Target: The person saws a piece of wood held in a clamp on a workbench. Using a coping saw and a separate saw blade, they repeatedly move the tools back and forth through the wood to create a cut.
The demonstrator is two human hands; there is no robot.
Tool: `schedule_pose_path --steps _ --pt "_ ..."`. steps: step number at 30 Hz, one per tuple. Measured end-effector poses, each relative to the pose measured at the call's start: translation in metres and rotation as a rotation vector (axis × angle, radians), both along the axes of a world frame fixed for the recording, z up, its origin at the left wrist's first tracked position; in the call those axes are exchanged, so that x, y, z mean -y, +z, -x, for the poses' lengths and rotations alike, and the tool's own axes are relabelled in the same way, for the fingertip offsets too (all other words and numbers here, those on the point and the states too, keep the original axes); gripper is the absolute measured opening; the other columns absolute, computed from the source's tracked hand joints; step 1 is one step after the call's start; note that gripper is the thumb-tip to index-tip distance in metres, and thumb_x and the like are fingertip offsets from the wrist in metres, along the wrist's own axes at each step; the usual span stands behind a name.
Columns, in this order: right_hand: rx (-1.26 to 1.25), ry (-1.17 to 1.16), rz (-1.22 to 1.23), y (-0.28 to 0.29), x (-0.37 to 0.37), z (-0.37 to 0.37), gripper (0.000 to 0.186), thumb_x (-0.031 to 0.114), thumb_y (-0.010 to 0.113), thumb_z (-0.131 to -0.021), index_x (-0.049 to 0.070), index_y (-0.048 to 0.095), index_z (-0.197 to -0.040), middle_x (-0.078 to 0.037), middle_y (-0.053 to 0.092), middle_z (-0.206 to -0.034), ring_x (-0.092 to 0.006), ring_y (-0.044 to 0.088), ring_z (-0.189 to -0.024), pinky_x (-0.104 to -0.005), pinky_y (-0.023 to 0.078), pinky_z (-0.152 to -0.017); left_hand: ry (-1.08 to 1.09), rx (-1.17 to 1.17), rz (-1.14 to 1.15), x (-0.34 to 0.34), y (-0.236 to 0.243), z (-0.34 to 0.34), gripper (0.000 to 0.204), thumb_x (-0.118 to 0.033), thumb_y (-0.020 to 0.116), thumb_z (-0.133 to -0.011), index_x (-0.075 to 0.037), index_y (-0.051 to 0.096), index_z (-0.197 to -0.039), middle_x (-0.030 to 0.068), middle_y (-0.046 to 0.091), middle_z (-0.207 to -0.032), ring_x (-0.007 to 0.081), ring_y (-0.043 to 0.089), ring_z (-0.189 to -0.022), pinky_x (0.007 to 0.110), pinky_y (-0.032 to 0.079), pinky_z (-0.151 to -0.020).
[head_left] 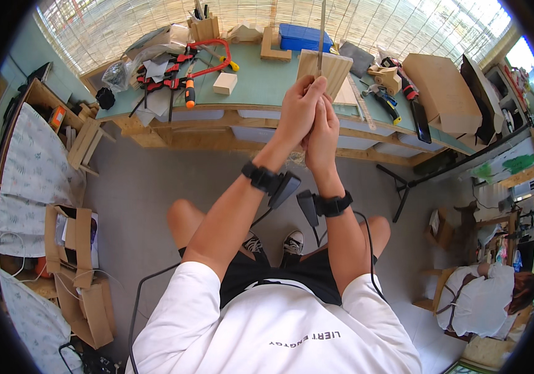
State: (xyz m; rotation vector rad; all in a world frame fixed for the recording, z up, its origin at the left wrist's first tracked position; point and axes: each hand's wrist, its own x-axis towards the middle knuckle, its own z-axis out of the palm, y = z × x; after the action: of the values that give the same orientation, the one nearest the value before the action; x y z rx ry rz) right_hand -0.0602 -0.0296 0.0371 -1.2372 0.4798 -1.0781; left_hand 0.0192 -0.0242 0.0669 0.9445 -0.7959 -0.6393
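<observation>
Both of my hands are closed, one against the other, just in front of the bench edge. My left hand (299, 107) is the farther one, and my right hand (323, 132) presses in close below it. From the top of this grip a long, thin saw (321, 38) points away, its blade seen edge-on; the fingers hide its handle. The blade passes over a pale wooden board (337, 70) that stands tilted at the bench front. Whether the blade has entered the wood, I cannot tell.
On the green-topped workbench (257, 93) lie a red-framed saw (217, 65), clamps (170, 78), a small wood block (224, 83), a blue box (304, 38), pliers (384, 103), a phone (421, 121) and a cardboard box (438, 93). Another person (482, 299) sits at the lower right.
</observation>
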Motion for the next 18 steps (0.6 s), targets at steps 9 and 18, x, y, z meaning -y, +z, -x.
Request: schedule_pose_path --steps 9,18 --pt "-0.018 -0.097 0.026 -0.013 -0.014 0.004 0.038 0.025 0.045 -0.107 0.0 0.057 -0.133 -0.006 0.065 -0.106 -0.0096 0.06 -0.086 -0.0234 0.049 -0.068 -0.029 -0.046 -0.019 -0.017 -0.019 0.014 0.03 -0.028 0.053 -0.104 -0.003 0.06 -0.089 0.0028 0.064 -0.08 0.0088 0.057 -0.073 0.024 0.047 -0.066" --pt "-0.061 -0.18 0.173 -0.038 -0.029 0.012 0.038 0.023 0.044 -0.107 -0.002 0.055 -0.134 -0.008 0.065 -0.114 -0.0118 0.061 -0.099 -0.0254 0.049 -0.085 -0.007 0.016 -0.033 -0.037 -0.042 0.024 0.029 -0.03 0.054 -0.103 -0.004 0.061 -0.093 0.0032 0.065 -0.082 0.0089 0.056 -0.073 0.024 0.046 -0.068"
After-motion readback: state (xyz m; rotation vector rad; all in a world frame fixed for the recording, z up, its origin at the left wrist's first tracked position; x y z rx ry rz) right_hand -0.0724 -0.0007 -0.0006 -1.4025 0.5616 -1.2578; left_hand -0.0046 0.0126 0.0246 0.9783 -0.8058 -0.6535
